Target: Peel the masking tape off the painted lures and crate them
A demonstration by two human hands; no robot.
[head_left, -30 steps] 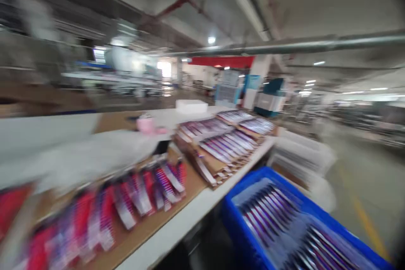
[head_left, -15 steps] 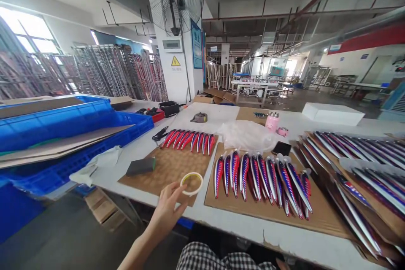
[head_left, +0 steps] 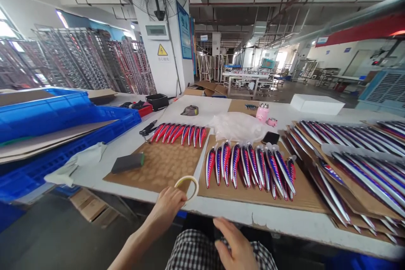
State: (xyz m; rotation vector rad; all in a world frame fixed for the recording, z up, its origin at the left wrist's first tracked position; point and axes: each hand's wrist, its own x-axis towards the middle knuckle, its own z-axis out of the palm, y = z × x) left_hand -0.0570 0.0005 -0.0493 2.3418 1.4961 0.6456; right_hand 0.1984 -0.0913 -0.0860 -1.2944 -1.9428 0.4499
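My left hand (head_left: pixel 171 203) has its fingers closed on the near edge of a pale roll of tape (head_left: pixel 195 185). The roll is tilted at the front edge of the left cardboard sheet (head_left: pixel 158 168). Lower down, over the checked cloth on my lap, my right hand (head_left: pixel 234 242) holds nothing, its thumb apart from the fingers. A row of red, blue and silver fishing lures (head_left: pixel 179 133) lies along the back of the left sheet. More fishing lures (head_left: pixel 245 164) lie side by side on the right cardboard sheet (head_left: pixel 306 194).
A dark grey block (head_left: pixel 128 163) sits on the left sheet. Blue crates (head_left: pixel 117 124) stand at the left. Behind the lures are plastic film (head_left: pixel 237 125), a phone (head_left: pixel 271 137) and a pink bottle (head_left: pixel 262 113). Stacked sheets of lures (head_left: pixel 357 173) fill the right side.
My left hand has closed on the tape roll and tilted it up from the cardboard. My right hand has come into view from below. The view has shifted to the right.
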